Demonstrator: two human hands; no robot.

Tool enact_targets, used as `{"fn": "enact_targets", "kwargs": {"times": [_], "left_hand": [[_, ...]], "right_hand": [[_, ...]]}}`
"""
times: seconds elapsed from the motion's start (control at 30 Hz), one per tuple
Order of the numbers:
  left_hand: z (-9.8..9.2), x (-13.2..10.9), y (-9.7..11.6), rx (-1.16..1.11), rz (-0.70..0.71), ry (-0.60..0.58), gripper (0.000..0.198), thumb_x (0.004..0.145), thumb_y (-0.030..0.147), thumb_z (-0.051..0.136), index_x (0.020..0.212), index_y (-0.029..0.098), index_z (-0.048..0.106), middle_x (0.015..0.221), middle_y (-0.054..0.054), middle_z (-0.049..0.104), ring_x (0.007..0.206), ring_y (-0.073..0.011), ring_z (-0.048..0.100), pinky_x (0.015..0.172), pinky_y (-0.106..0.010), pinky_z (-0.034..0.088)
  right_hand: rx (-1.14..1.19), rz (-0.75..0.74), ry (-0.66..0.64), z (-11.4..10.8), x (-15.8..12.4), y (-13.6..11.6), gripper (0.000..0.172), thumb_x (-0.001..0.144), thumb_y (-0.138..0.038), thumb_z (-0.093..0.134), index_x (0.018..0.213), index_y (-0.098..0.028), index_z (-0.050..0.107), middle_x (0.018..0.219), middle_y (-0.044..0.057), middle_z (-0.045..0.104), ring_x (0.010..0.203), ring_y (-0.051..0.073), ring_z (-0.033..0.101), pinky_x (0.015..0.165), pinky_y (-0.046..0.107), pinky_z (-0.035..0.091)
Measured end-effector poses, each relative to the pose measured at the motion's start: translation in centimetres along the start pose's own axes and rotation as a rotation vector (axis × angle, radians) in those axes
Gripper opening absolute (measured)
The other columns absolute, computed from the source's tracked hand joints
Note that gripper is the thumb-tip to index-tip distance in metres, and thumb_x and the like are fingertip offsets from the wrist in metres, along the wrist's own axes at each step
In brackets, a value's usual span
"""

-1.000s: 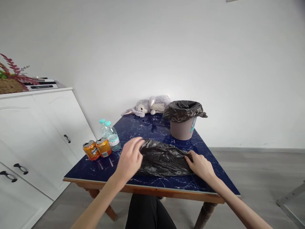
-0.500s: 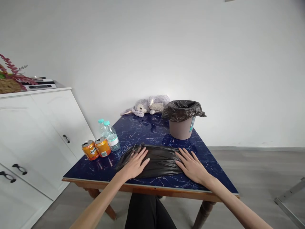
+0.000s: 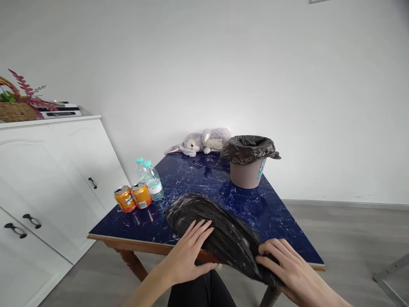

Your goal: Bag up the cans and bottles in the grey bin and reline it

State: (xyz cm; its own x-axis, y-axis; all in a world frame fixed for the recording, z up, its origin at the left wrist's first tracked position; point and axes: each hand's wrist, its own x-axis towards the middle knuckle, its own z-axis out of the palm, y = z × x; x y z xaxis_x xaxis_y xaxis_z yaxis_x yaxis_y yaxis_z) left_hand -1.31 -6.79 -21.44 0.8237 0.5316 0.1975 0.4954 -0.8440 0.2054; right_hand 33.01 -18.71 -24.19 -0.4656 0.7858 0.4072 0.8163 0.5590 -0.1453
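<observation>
A black plastic garbage bag [image 3: 220, 226] lies slantwise over the front of the blue marbled table [image 3: 188, 179], its right end hanging past the front edge. My left hand [image 3: 190, 251] rests on the bag's near side with fingers stretched and thumb apart. The bag's right end is pinched in my right hand [image 3: 283, 264], whose fingers are curled around it near the table's front right edge. Beyond the bag stands a taupe trash bin [image 3: 245, 175] with a black liner [image 3: 249, 150] folded over its rim.
Left on the table stand two orange soda cans [image 3: 141, 197] and two clear bottles [image 3: 154, 183] with teal caps. A grey plush rabbit [image 3: 198, 140] lies against the wall. A white cabinet [image 3: 64, 170] flanks the table, with a wicker basket [image 3: 17, 111] on top.
The bag has turned from lying straight across to slanting, its right end drawn toward me over the edge. My right hand has closed on it; my left hand has slid nearer me.
</observation>
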Motion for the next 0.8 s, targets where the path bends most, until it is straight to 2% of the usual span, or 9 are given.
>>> {"fn": "enact_targets", "kwargs": {"times": [0.07, 0.17, 0.27, 0.37, 0.4, 0.53, 0.67, 0.73, 0.8], "left_hand": [[0.0, 0.7, 0.1, -0.067, 0.03, -0.041, 0.094, 0.095, 0.058, 0.069, 0.17, 0.029, 0.021, 0.173, -0.01, 0.034, 0.16, -0.0376, 0.029, 0.131, -0.062, 0.027], [0.4, 1.5, 0.5, -0.151, 0.089, -0.076, 0.103, 0.085, 0.047, 0.079, 0.168, 0.026, 0.023, 0.17, -0.011, 0.041, 0.159, -0.0364, 0.033, 0.133, -0.06, 0.021], [1.4, 2.0, 1.5, -0.19, 0.133, -0.04, 0.088, 0.082, 0.036, 0.077, 0.161, 0.026, 0.039, 0.158, -0.01, 0.056, 0.154, -0.0345, 0.043, 0.134, -0.059, 0.019], [2.5, 2.0, 2.1, -0.177, 0.15, 0.024, 0.069, 0.086, 0.039, 0.074, 0.15, 0.025, 0.053, 0.144, -0.01, 0.067, 0.143, -0.035, 0.056, 0.13, -0.056, 0.032], [2.8, 1.9, 2.2, -0.166, 0.151, 0.04, 0.067, 0.087, 0.041, 0.073, 0.15, 0.024, 0.054, 0.141, -0.011, 0.069, 0.14, -0.0352, 0.058, 0.128, -0.055, 0.035], [3.1, 0.9, 2.0, -0.102, 0.158, 0.067, 0.062, 0.091, 0.045, 0.07, 0.147, 0.021, 0.056, 0.135, -0.013, 0.072, 0.137, -0.0351, 0.061, 0.129, -0.057, 0.035], [3.0, -1.0, 2.5, 0.088, 0.093, 0.135, 0.052, 0.095, 0.038, 0.067, 0.143, 0.018, 0.058, 0.135, -0.015, 0.071, 0.137, -0.0365, 0.061, 0.127, -0.062, 0.037], [2.9, -1.9, 3.0, 0.221, -0.052, 0.252, 0.05, 0.095, 0.032, 0.066, 0.142, 0.016, 0.057, 0.139, -0.018, 0.067, 0.142, -0.0402, 0.056, 0.122, -0.065, 0.043], [2.6, -2.2, 3.3, 0.299, -0.189, 0.363, 0.048, 0.094, 0.027, 0.067, 0.139, 0.016, 0.057, 0.144, -0.02, 0.063, 0.146, -0.0419, 0.051, 0.119, -0.065, 0.046]], "right_hand": [[0.044, -0.098, 0.05, -2.0, 0.6, -1.6, 0.047, 0.08, 0.001, 0.057, 0.116, -0.027, 0.069, 0.121, 0.009, 0.071, 0.11, 0.03, 0.066, 0.089, 0.042, 0.056], [0.176, -0.188, 0.161, -4.9, 2.7, -3.9, 0.041, 0.089, -0.004, 0.056, 0.122, -0.026, 0.064, 0.119, 0.009, 0.072, 0.11, 0.029, 0.066, 0.09, 0.04, 0.055], [0.304, -0.106, 0.294, -5.8, 6.6, -5.2, 0.04, 0.098, -0.011, 0.056, 0.134, -0.027, 0.057, 0.113, 0.007, 0.073, 0.104, 0.026, 0.067, 0.087, 0.037, 0.055], [0.277, 0.156, 0.369, -4.2, 12.5, -4.4, 0.039, 0.102, -0.022, 0.058, 0.14, -0.028, 0.054, 0.115, 0.007, 0.073, 0.104, 0.026, 0.068, 0.089, 0.038, 0.055], [0.234, 0.232, 0.338, -3.3, 14.7, -3.7, 0.042, 0.101, -0.025, 0.06, 0.142, -0.027, 0.053, 0.114, 0.007, 0.074, 0.104, 0.027, 0.069, 0.091, 0.039, 0.054], [0.079, 0.355, -0.005, 1.5, 21.5, -0.6, 0.045, 0.1, -0.029, 0.065, 0.142, -0.025, 0.053, 0.115, 0.008, 0.077, 0.107, 0.028, 0.073, 0.087, 0.034, 0.052], [0.063, 0.359, -0.094, 6.1, 23.1, 0.5, 0.029, 0.097, -0.028, 0.069, 0.125, -0.024, 0.063, 0.111, 0.007, 0.079, 0.099, 0.027, 0.076, 0.081, 0.033, 0.053], [0.045, 0.356, -0.074, 6.9, 22.5, 0.2, 0.031, 0.1, -0.027, 0.065, 0.13, -0.021, 0.062, 0.12, 0.01, 0.076, 0.105, 0.029, 0.075, 0.087, 0.036, 0.054], [0.021, 0.339, -0.017, 6.4, 21.7, -0.5, 0.042, 0.102, -0.025, 0.061, 0.143, -0.017, 0.054, 0.137, 0.016, 0.068, 0.121, 0.031, 0.068, 0.1, 0.042, 0.052]]}}
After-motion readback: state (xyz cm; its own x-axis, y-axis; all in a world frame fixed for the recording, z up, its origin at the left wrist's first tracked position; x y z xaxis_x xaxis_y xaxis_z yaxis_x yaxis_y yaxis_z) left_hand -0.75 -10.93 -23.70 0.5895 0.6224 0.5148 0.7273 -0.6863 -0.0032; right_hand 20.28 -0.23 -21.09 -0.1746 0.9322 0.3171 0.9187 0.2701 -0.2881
